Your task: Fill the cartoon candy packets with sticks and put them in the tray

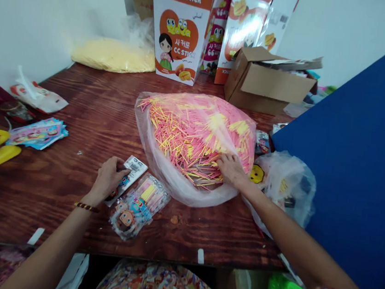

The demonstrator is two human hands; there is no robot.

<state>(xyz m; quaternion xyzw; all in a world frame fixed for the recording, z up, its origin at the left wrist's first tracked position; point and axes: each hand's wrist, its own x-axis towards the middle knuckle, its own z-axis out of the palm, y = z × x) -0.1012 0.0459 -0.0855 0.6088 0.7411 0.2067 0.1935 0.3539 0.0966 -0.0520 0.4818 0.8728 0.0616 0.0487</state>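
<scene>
My left hand [109,179] has its fingers curled over a small printed packet [135,167] lying on the table. Just to the right of it lies a clear packet [140,208] with a cartoon figure and pink and yellow sticks inside. A large open plastic bag [186,198] holds a heap of thin pink and yellow sticks [175,138]. Into its mouth reaches my right hand [231,170], fingers bent together on the sticks at the near right side. Its fingertips are partly hidden among them.
Printed cartons [179,45] and an open brown box [272,86] stand at the back. A yellow-filled bag [114,56] lies back left. Printed sachets [40,134] and a tissue pack [41,98] lie left. A blue panel [357,158] and a plastic bag [295,188] bound the right.
</scene>
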